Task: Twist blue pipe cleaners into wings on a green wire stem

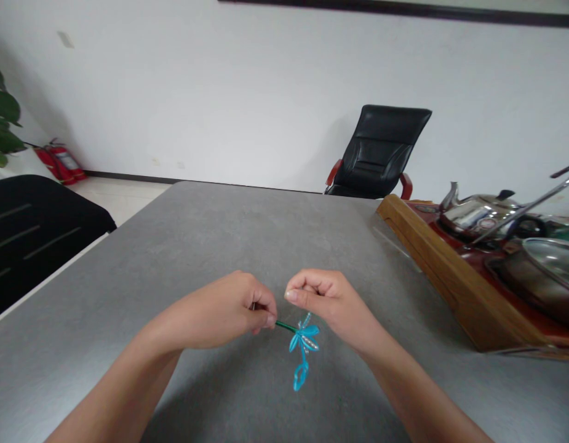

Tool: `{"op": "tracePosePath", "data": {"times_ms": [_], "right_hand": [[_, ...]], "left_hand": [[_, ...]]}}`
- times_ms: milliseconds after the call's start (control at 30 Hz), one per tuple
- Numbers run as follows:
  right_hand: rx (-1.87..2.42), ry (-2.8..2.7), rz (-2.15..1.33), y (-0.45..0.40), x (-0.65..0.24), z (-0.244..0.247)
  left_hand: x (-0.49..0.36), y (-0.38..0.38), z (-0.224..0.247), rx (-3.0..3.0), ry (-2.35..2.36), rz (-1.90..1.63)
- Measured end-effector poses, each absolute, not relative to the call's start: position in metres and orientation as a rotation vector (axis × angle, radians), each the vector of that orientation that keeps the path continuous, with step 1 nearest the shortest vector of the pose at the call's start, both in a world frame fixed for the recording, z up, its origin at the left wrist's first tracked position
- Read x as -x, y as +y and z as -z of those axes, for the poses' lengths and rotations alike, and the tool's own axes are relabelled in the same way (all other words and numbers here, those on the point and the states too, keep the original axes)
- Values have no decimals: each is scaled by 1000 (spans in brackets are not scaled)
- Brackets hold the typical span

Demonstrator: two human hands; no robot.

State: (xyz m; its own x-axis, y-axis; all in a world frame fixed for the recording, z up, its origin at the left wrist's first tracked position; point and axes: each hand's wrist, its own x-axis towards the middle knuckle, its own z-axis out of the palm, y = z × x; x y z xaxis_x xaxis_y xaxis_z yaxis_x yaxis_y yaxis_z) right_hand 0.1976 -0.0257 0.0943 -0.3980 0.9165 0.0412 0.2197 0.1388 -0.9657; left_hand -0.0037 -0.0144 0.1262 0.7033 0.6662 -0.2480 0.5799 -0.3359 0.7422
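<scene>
Over the grey table (210, 240), my left hand (240, 309) pinches the green stem of a blue flower ornament (306, 337). Its petals are bright blue, with clear beaded strands among them, and a blue loop dangles from the bloom. The bloom points right, away from my left fingers. My right hand (322, 301) is just above and beside the petals, thumb and index finger pressed together. Whatever lies between those fingertips, if anything, is too small to make out.
To the right stands a wooden tea tray (450, 277) with a metal kettle (480, 215) and a glass-lidded pot (547, 271). A black office chair (381, 147) is behind the table; another black chair (39, 234) sits at left, near red fire extinguishers (60, 163).
</scene>
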Motion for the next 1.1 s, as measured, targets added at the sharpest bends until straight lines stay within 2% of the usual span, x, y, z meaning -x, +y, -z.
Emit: {"op": "tracePosePath", "data": {"times_ms": [500,1100], "right_hand": [[1156,-2133,-582,-58,-189,-111],[1344,-2181,-310,-48,-184,-94]], "left_hand": [[3,-10,-129,-2021,1287,-438],[4,-6,-133,-1785,1318,-732]]}}
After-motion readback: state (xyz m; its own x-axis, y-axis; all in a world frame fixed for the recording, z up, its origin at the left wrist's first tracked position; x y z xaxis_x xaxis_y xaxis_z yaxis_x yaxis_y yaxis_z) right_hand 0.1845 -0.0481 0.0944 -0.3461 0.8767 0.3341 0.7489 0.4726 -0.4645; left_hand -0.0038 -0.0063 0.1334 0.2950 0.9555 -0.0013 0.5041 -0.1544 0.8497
